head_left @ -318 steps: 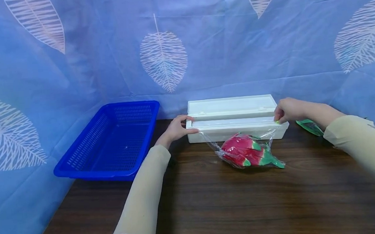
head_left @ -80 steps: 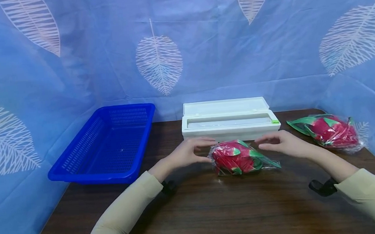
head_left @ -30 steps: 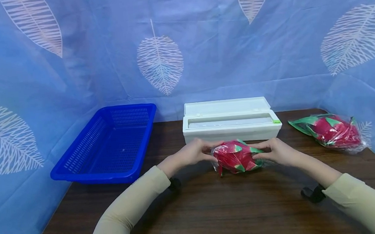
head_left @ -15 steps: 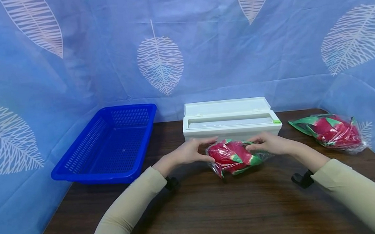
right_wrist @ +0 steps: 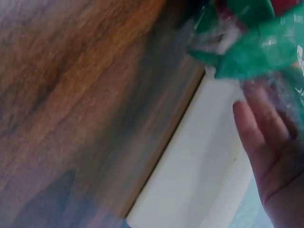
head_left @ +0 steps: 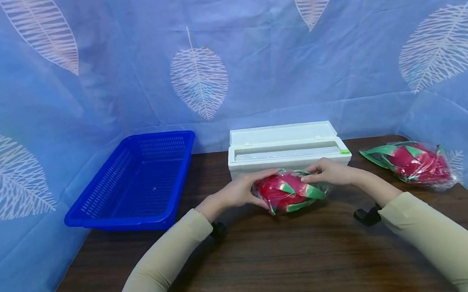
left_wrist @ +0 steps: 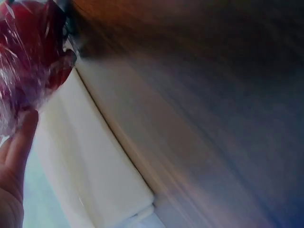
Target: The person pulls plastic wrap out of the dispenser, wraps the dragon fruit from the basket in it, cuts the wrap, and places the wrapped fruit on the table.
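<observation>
A dragon fruit [head_left: 286, 192], pink-red with green scale tips and covered in clear cling film, is between both hands in front of the white box. My left hand [head_left: 243, 191] grips its left end, fingers over the top and thumb low on the near side. At the upper right, my right hand [head_left: 330, 173] holds the fruit's green-tipped end between fingers and thumb. Loose film [right_wrist: 228, 40] hangs about the green tips in the right wrist view. The left wrist view catches wrinkled film over the red skin [left_wrist: 31, 28], with my left fingers [left_wrist: 21, 142] against it.
Behind the fruit stands a white cling film box [head_left: 288, 162], lid raised, roll inside, green slider at right. A blue plastic basket [head_left: 118, 219] stands left. Another film-wrapped dragon fruit [head_left: 418, 164] lies at the right back. Dark wooden table [head_left: 291, 259]; blue leaf-print cloth [head_left: 261, 71] behind.
Earlier, film ran from the box to the fruit; now they are apart. Over the last second both hands have turned the fruit and shifted it slightly left and towards the box.
</observation>
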### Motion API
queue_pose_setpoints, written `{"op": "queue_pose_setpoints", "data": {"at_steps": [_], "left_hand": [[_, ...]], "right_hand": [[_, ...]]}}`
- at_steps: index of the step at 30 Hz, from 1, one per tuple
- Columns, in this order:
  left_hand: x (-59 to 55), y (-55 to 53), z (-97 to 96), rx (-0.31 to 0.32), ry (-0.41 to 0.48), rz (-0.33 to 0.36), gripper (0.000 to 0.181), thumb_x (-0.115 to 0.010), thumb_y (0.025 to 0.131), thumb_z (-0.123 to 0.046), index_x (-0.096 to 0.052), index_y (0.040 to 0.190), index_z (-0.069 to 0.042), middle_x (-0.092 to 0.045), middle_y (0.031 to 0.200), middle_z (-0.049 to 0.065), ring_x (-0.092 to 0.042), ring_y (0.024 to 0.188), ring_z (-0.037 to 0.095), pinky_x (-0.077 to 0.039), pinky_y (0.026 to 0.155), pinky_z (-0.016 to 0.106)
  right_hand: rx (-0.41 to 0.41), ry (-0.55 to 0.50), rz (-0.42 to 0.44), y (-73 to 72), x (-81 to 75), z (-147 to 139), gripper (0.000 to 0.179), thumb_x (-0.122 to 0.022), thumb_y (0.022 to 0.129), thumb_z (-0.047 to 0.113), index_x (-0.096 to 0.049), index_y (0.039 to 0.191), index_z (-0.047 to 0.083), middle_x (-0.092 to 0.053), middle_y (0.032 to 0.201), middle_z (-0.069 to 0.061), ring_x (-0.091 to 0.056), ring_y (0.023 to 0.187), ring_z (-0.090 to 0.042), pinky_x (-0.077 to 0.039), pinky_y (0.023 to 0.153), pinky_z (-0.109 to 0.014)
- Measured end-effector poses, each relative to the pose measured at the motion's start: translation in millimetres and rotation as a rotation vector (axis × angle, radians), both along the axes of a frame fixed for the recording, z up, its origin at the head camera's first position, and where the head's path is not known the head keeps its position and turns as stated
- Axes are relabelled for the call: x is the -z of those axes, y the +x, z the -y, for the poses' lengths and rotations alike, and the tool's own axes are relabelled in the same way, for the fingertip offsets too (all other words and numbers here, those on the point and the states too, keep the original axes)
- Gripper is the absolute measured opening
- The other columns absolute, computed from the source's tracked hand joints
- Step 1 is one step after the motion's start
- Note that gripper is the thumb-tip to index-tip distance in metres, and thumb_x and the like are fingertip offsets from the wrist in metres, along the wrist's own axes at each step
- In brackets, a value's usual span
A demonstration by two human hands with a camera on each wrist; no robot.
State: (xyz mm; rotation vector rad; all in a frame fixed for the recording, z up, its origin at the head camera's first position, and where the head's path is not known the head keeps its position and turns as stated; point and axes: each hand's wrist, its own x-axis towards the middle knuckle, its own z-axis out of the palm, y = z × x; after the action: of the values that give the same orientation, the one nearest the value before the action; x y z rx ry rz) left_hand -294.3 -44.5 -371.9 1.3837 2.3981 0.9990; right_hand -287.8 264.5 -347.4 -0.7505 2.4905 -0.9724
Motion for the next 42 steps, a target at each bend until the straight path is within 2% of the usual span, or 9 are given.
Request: {"op": "queue_pose_setpoints", "data": {"at_steps": [4,10,13,17,24,28,32,36,42], "left_hand": [[1.2,-0.4,1.6,-0.029,0.014,0.014,0.088,-0.083,0.076,-0.028,-0.038,0.151,-0.026,-0.048,0.144,-0.002,-0.049,0.126,0.013,-0.045,0.095,0.022],[1.4,-1.5,3.9,-0.03,0.007,-0.003,0.085,-0.081,0.077,-0.03,-0.038,0.151,-0.025,-0.049,0.144,0.0,-0.056,0.112,0.01,-0.049,0.086,0.019],[2.3,-1.9,4.7,-0.026,0.021,0.0,0.084,-0.081,0.078,-0.028,-0.039,0.151,-0.024,-0.049,0.144,0.001,-0.057,0.104,0.009,-0.05,0.078,0.02],[3.6,-1.9,5.9,-0.017,0.053,0.032,0.083,-0.081,0.078,-0.025,-0.04,0.15,-0.022,-0.047,0.146,0.0,-0.054,0.119,0.009,-0.05,0.084,0.02],[2.1,1.6,7.0,-0.075,0.05,0.12,0.082,-0.083,0.076,-0.023,-0.044,0.148,-0.02,-0.048,0.144,0.003,-0.045,0.13,0.015,-0.041,0.098,0.022],[2.1,4.6,7.6,-0.117,0.003,0.054,0.084,-0.085,0.075,-0.031,-0.045,0.147,-0.02,-0.052,0.141,0.002,-0.049,0.128,0.014,-0.043,0.098,0.024],[3.5,8.8,9.1,-0.132,-0.06,-0.032,0.091,-0.084,0.074,-0.04,-0.039,0.15,-0.023,-0.052,0.142,0.002,-0.05,0.126,0.016,-0.044,0.1,0.032],[4.6,10.5,10.3,-0.139,-0.087,-0.01,0.096,-0.085,0.073,-0.041,-0.033,0.153,-0.027,-0.048,0.145,0.001,-0.05,0.127,0.017,-0.043,0.101,0.036],[4.1,8.1,13.3,-0.126,-0.068,0.067,0.094,-0.085,0.075,-0.036,-0.033,0.153,-0.025,-0.048,0.145,0.002,-0.052,0.125,0.018,-0.044,0.099,0.032]], "right_hand": [[0.09,0.025,-0.094,13.7,-8.7,-0.5,0.046,-0.062,0.096,0.031,-0.061,0.129,-0.001,-0.068,0.108,-0.008,-0.057,0.077,-0.015,-0.046,0.063,-0.032],[0.091,-0.03,-0.215,30.8,-10.8,-13.6,0.055,-0.072,0.09,0.026,-0.055,0.137,0.003,-0.059,0.13,-0.017,-0.06,0.111,-0.03,-0.053,0.077,-0.032],[0.042,-0.073,-0.241,33.8,-3.8,-20.8,0.061,-0.077,0.084,0.018,-0.053,0.137,0.001,-0.052,0.134,-0.022,-0.063,0.101,-0.027,-0.055,0.071,-0.031],[0.023,-0.114,-0.245,33.5,5.1,-25.2,0.055,-0.077,0.083,0.011,-0.057,0.133,-0.003,-0.055,0.126,-0.025,-0.064,0.079,-0.015,-0.052,0.058,-0.029],[0.061,-0.139,-0.197,32.0,9.2,-26.9,0.045,-0.073,0.086,0.012,-0.062,0.128,-0.001,-0.063,0.118,-0.021,-0.062,0.089,-0.01,-0.049,0.059,-0.029],[0.082,-0.168,-0.179,29.9,10.7,-25.5,0.042,-0.071,0.089,0.013,-0.062,0.128,0.0,-0.06,0.123,-0.022,-0.056,0.09,-0.011,-0.048,0.062,-0.03],[0.093,-0.175,-0.169,28.8,12.1,-24.4,0.042,-0.069,0.091,0.013,-0.061,0.129,-0.002,-0.064,0.108,-0.023,-0.055,0.07,-0.01,-0.047,0.059,-0.03],[0.089,-0.152,-0.192,30.4,12.3,-24.5,0.044,-0.069,0.092,0.013,-0.058,0.131,-0.003,-0.067,0.099,-0.019,-0.045,0.054,-0.009,-0.045,0.056,-0.028],[0.11,-0.133,-0.223,37.1,7.5,-27.4,0.049,-0.069,0.092,0.015,-0.055,0.137,0.002,-0.059,0.13,-0.015,-0.056,0.11,-0.02,-0.051,0.079,-0.03]]}}
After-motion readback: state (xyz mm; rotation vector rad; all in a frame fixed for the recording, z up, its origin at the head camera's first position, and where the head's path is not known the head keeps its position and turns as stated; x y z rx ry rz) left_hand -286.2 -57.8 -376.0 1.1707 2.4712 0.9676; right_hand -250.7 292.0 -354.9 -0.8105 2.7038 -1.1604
